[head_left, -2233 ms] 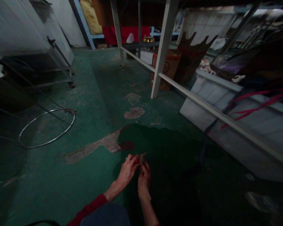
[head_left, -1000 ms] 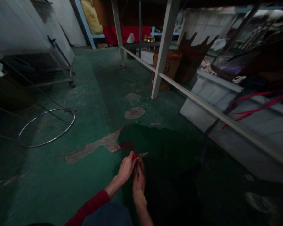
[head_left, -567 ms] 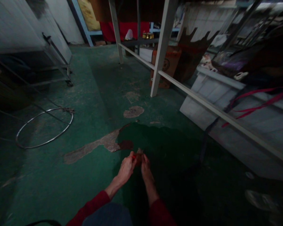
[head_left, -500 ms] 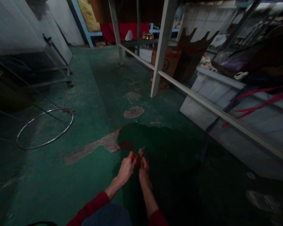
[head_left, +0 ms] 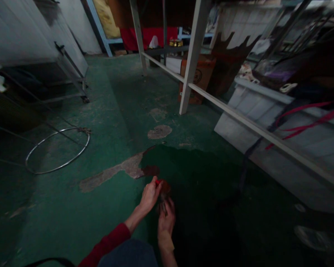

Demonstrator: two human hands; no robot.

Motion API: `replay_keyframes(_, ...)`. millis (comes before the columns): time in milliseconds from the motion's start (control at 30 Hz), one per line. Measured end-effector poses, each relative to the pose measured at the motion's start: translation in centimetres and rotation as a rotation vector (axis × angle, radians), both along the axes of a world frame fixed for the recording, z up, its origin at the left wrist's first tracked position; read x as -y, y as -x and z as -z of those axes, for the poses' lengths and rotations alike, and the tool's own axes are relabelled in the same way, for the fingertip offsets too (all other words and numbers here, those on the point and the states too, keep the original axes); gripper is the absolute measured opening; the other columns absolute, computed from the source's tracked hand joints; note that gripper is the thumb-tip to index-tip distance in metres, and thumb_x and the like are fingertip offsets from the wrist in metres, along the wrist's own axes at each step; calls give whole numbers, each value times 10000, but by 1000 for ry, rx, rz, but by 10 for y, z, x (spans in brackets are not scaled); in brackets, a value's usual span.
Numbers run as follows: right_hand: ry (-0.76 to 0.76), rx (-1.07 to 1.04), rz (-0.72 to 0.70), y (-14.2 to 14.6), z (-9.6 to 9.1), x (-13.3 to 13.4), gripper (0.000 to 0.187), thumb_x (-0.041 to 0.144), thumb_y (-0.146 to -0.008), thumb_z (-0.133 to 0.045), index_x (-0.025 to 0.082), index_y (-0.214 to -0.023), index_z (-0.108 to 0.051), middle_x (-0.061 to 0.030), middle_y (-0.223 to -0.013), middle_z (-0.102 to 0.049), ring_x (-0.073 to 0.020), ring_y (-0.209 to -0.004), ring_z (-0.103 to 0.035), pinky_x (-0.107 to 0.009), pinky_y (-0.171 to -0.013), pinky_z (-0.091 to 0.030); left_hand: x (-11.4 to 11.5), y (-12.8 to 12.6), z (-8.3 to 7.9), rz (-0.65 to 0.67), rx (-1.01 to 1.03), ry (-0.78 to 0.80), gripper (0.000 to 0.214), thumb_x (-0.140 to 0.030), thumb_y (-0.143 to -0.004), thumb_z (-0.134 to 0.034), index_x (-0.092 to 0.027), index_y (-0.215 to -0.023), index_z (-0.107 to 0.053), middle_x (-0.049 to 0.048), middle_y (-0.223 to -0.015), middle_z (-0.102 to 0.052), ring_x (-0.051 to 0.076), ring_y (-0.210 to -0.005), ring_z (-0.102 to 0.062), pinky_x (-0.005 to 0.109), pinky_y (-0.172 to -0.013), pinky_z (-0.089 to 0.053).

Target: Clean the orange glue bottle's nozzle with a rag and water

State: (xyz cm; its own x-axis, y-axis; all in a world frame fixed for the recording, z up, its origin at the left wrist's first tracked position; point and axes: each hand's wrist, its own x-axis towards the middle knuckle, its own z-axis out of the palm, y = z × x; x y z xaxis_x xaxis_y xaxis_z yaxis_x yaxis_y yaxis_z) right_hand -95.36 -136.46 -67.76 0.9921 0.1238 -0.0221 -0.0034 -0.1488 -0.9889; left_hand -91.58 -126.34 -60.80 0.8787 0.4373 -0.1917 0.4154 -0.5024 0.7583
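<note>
One small red piece (head_left: 158, 182) is pinched between the thumb and forefinger of the left hand (head_left: 150, 194), above the green floor (head_left: 52, 207), well in from its far edge. Just beside it is one brownish item (head_left: 165, 188), blurred; whether the two are joined I cannot tell. The right hand (head_left: 167, 218) is just below, its fingers bent and close together next to the brownish item; blur hides whether they grip it. One red sleeve (head_left: 108, 243) covers the left forearm, beside one patch of blue cloth (head_left: 128, 254).

Around the hands the floor has one large dark area (head_left: 189, 159), one long grey worn patch (head_left: 111, 173) and, farther off, one roundish worn patch (head_left: 159, 132). One metal ring (head_left: 55, 170) is on the floor's left side.

Toward the floor's right side, two pale legs (head_left: 193, 63) stand upright, linked by one rail (head_left: 167, 67). Behind the nearer leg is one printed carton (head_left: 204, 76), with one jagged-topped brown shape (head_left: 225, 63) beside it. One white panelled box (head_left: 256, 105) borders the floor at the right, two pink ribbon strands (head_left: 327, 115) hanging over it. Near the floor's far edge shows one gold tin (head_left: 175, 43).
</note>
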Motion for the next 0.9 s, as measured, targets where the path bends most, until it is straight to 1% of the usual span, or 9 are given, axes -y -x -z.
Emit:
replay_keyframes(67,53,40,-17,-11,2,-2,382,311,-849,-430,204,-1187,-574,-126,-1334,-471,-271,-1260,-388,-470,-1009,-342,-4,0,0,13,6,-16,125,-318,-855,-405,-206,-819,-446,-9,-612,-575,139,-537,-575,213,-495,-365)
replay_keyframes(133,80,71,-63,-27,6,-6,397,304,-843,-435,218,-1214,-549,-103,-1364,-445,-255,-1292,-342,-470,-1032,-316,-5,0,1,29,7,-19,129,-311,-856,-398,-204,-810,-453,-3,-628,-588,141,-548,-577,218,-510,-370)
replay_keyframes(300,150,96,-124,-70,18,-12,270,289,-866,-450,201,-1050,-628,-98,-1175,-593,-221,-1126,-517,-431,-956,-404,-3,-1,4,52,7,-6,167,-321,-862,-380,-201,-773,-456,-10,-593,-572,136,-514,-559,220,-502,-362)
replay_keyframes(500,218,43,-121,-103,27,-4,234,350,-869,-525,148,-966,-592,-33,-961,-628,-147,-828,-610,-353,-755,-504,0,-1,1,49,15,10,133,-316,-849,-390,-205,-799,-443,-47,-537,-521,108,-389,-493,201,-420,-318)
replay_keyframes(600,205,42,-83,-88,27,-4,280,352,-886,-475,152,-1045,-589,-73,-1060,-621,-190,-947,-597,-393,-815,-486,-2,0,1,16,23,10,160,-349,-852,-381,-204,-820,-440,-53,-532,-511,103,-362,-472,196,-388,-306)
replay_keyframes(667,186,67,-82,-68,24,-8,335,338,-894,-407,177,-1134,-577,-110,-1225,-557,-230,-1142,-500,-432,-932,-418,-3,1,3,-4,26,19,183,-377,-855,-381,-206,-833,-444,-47,-554,-535,99,-363,-480,191,-380,-316)
replay_keyframes(767,157,105,-132,-35,18,-8,398,319,-872,-355,218,-1193,-567,-83,-1360,-456,-229,-1290,-348,-420,-1028,-329,-5,1,6,-45,18,32,211,-393,-866,-355,-203,-826,-438,-53,-525,-526,100,-352,-482,187,-370,-324)
replay_keyframes(833,148,112,-160,-19,16,0,397,331,-856,-368,237,-1173,-589,-64,-1348,-477,-228,-1281,-369,-408,-1020,-345,-6,0,5,-76,8,31,211,-387,-870,-336,-207,-804,-425,-70,-481,-484,102,-334,-469,188,-361,-315)
replay_keyframes(900,151,95,-144,-11,15,12,402,367,-861,-355,229,-1128,-622,-82,-1267,-556,-237,-1209,-464,-404,-963,-404,-6,0,5,-99,0,26,198,-378,-867,-333,-214,-788,-411,-85,-460,-446,103,-318,-449,191,-355,-303)
